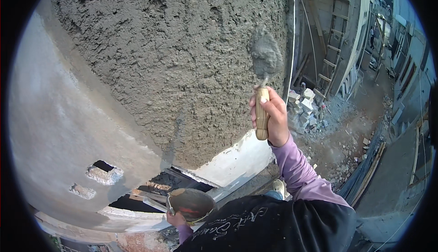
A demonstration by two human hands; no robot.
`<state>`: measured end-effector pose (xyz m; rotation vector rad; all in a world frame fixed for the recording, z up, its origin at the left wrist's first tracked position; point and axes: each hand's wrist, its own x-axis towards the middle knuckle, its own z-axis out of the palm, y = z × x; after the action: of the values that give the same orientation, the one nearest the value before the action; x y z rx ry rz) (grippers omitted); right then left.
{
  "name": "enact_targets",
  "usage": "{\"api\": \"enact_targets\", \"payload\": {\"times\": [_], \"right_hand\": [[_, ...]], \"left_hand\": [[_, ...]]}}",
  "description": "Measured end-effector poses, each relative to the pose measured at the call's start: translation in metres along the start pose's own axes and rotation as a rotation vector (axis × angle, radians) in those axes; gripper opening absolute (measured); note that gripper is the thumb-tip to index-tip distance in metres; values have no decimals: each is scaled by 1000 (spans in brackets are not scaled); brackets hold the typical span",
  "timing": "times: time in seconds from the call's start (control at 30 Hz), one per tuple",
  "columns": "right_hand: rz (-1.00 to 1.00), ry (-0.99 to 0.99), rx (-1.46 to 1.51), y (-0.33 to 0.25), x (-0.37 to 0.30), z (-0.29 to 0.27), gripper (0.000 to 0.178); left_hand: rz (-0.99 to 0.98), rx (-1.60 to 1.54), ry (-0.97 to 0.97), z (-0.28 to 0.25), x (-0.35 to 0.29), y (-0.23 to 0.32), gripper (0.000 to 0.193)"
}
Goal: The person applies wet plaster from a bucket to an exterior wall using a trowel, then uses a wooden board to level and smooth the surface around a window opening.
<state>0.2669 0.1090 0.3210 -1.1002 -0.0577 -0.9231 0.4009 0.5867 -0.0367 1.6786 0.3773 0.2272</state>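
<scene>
Both hands grip: right hand [273, 115] a mortar-loaded trowel [263, 69], left hand [175, 218] seemingly a bowl [191, 204].

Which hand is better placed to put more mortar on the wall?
Right. The right hand grips the trowel, loaded with mortar and raised against the rough wall; the left hand holds the bowl low down.

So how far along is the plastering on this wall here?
Done: rough grey mortar already covers most of the upper wall. In hand: the right hand holds a wooden-handled trowel loaded with mortar against the wall's right edge, and the left hand holds a round pan low down. Left: the smooth bare strip at left, with two holes, and the white band below look uncoated.
</scene>
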Motion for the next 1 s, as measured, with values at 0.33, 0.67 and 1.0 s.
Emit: {"api": "enact_targets", "payload": {"times": [0.33,0.67,1.0], "right_hand": [[-1212,794,-395,-55,137,-10,44],[214,-637,-993,231,-158,-49,49],[1427,-418,-449,256,-141,-24,20]], "left_hand": [[95,-89,190,-22,-1,66,47],[35,-154,-9,44,-38,73,49],[317,-97,-712,137,-119,135,50]]}}
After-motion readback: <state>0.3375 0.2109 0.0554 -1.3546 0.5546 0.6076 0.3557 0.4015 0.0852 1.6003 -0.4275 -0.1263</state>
